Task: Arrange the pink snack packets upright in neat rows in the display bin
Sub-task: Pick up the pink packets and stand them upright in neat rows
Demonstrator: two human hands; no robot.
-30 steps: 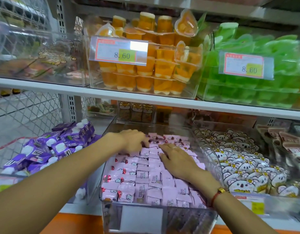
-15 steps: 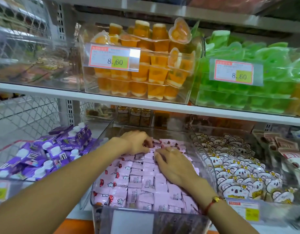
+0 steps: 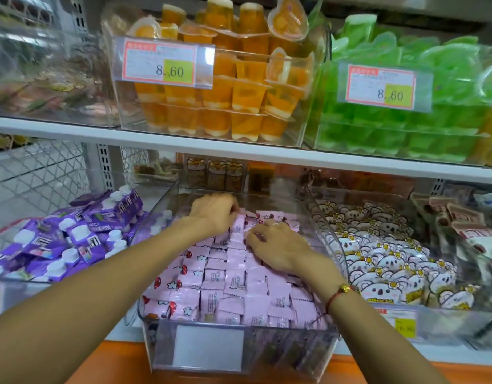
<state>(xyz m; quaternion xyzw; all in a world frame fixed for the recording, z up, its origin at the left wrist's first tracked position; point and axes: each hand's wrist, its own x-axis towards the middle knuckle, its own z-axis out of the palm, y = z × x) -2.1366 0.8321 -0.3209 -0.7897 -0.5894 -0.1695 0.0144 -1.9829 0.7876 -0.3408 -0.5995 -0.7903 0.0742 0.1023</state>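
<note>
Pink snack packets (image 3: pixel 239 286) fill a clear display bin (image 3: pixel 281 356) on the lower shelf, most standing upright in rows. My left hand (image 3: pixel 214 214) is at the bin's back left, knuckles up, its curled fingers gripping the packets of the back row. Just right of it, my right hand (image 3: pixel 278 248) lies palm down on the packets in the middle, fingertips bent and pressing on their tops. The two hands nearly touch. A red cord bracelet sits on my right wrist.
A bin of purple pouches (image 3: pixel 73 239) stands to the left, and koala-print packets (image 3: pixel 391 259) fill the bin on the right. The white upper shelf edge (image 3: pixel 239 156) runs close above, carrying orange jelly cups (image 3: pixel 225 87) and green jelly packs (image 3: pixel 405 112).
Both hands have crept a little further toward the back of the bin, and my right hand has slid closer to the left. The view has shifted slightly.
</note>
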